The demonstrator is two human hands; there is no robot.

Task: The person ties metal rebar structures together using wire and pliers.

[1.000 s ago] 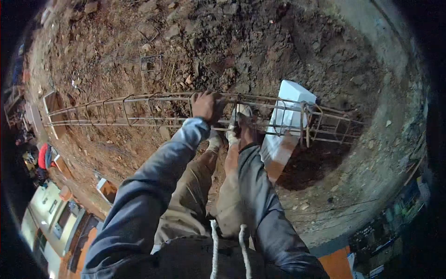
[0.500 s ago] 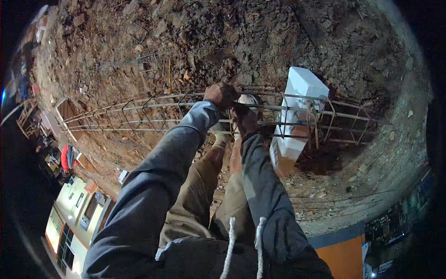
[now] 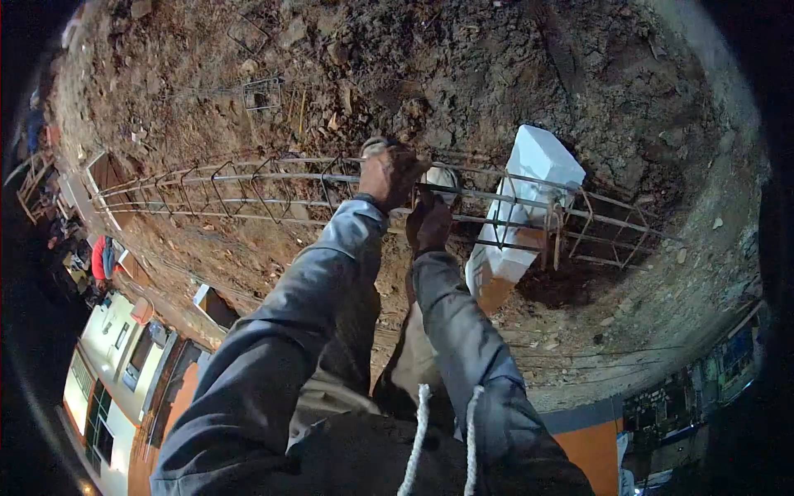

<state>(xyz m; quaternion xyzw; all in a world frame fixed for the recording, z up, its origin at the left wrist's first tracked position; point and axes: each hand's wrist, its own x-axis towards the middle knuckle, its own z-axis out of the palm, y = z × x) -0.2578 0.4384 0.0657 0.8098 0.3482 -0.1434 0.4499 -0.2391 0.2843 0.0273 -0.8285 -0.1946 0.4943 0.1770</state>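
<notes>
A long rebar cage (image 3: 223, 188) of parallel bars with square stirrups lies across the view over the soil. My left hand (image 3: 390, 175) is closed at its upper bars near the middle. Just right of it and slightly lower, my right hand (image 3: 430, 221) is closed by a stirrup. The two hands nearly touch, and whatever lies between their fingers is too small to make out. Right of my hands, a white block (image 3: 542, 169) sits under and beside the cage, which crosses over it.
A loose wire stirrup (image 3: 262, 94) lies on rough soil at the upper left. A person in red (image 3: 102, 258) is at the far left, above a lit building (image 3: 116, 355). An orange surface (image 3: 589, 456) shows at the lower right.
My left hand has turned and shifted slightly left, while my right hand's fingers have drawn together lower down. The view has shifted, moving the cage's far end left.
</notes>
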